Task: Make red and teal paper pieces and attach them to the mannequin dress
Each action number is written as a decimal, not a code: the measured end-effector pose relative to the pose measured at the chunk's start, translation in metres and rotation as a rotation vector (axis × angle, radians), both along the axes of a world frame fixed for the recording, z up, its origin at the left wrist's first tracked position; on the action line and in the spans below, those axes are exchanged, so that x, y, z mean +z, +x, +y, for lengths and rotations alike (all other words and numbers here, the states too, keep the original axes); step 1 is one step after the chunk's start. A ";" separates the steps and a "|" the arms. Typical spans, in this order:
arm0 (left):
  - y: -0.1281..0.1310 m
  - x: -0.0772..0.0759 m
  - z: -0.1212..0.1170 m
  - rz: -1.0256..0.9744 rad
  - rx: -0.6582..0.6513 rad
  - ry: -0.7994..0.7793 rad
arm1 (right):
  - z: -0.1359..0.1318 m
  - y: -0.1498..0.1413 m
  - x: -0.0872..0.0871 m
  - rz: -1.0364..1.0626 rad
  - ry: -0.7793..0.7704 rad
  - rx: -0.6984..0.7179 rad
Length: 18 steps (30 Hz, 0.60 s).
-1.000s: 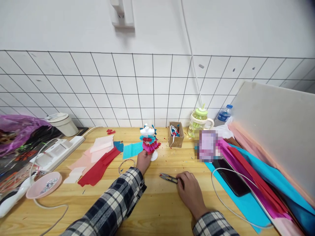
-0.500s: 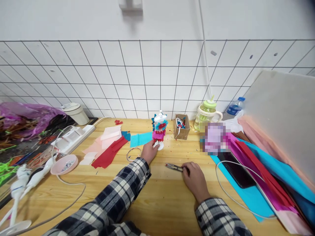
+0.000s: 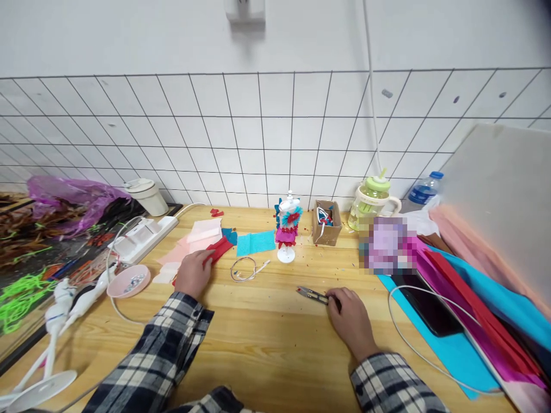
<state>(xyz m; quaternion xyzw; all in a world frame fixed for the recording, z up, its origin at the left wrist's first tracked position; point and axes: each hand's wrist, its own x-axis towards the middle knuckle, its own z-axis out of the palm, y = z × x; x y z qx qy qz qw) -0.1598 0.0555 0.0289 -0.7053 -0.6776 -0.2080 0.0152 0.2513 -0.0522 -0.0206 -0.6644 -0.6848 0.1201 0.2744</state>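
Observation:
My left hand (image 3: pixel 193 273) rests on the red paper (image 3: pixel 218 250) at the left of the wooden table (image 3: pixel 267 338), fingers curled over the sheet's near end. My right hand (image 3: pixel 350 319) lies on the table with its fingers closed around the handle of small thread snips (image 3: pixel 313 295), whose blades point left. A small white stand dressed in pink, red and blue paper frills (image 3: pixel 288 227) stands upright behind them, free of both hands. A blue paper square (image 3: pixel 255 242) and a wire ring (image 3: pixel 243 269) lie near it.
Pink and white paper sheets (image 3: pixel 196 236), a pink dish (image 3: pixel 128 281), a power strip (image 3: pixel 144 236) and a white glue gun (image 3: pixel 73 301) sit left. A small cardboard box (image 3: pixel 326 223), green cup (image 3: pixel 372 202), water bottle (image 3: pixel 423 190), phone (image 3: pixel 426 308) with cable and stacked coloured paper (image 3: pixel 469 310) sit right.
My left hand let go of the decorated stand and moved left onto the red paper. My right hand stayed on the snips. The view shifted slightly.

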 end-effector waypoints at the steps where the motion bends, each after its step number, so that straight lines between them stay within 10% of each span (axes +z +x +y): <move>1: -0.007 -0.002 -0.001 0.039 0.006 -0.009 | 0.000 0.000 0.000 -0.001 -0.003 0.000; 9: -0.012 0.014 0.027 0.092 -0.003 0.009 | 0.003 0.001 -0.003 0.015 -0.035 0.017; 14: -0.013 0.035 0.110 0.107 -0.019 -0.033 | 0.006 0.000 -0.002 0.002 -0.083 0.017; 18: -0.014 0.022 0.175 0.098 0.020 -0.118 | 0.009 -0.002 0.001 0.007 -0.107 0.013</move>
